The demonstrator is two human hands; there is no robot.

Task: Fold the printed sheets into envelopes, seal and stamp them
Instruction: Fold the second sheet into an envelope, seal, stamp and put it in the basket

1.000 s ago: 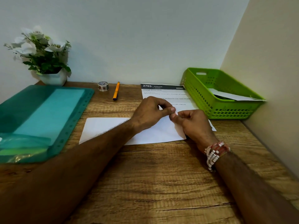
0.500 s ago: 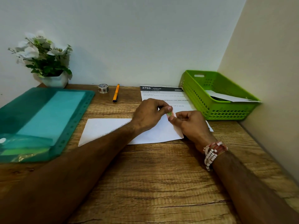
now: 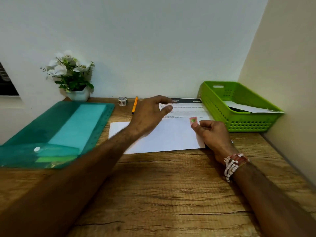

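Observation:
A white envelope point(image 3: 167, 135) lies flat on the wooden desk point(image 3: 162, 185). Behind it lies a printed sheet point(image 3: 186, 108) with a dark header. My right hand point(image 3: 212, 134) rests at the envelope's right end and pinches a small pink stamp point(image 3: 193, 120) with a green motif between thumb and forefinger, near the top right corner. My left hand point(image 3: 150, 112) hovers above the envelope's upper edge, blurred, fingers loosely spread and holding nothing.
A green basket point(image 3: 239, 124) with paper inside stands at the right by the side wall. A teal plastic folder point(image 3: 56, 134) covers the left. A tape roll point(image 3: 122, 101), an orange pen point(image 3: 134, 105) and a potted flower point(image 3: 73, 79) stand at the back.
My left hand has let go of the stamp and lifted away to the left and back. The stamp now shows in my right hand alone. The camera tilted up.

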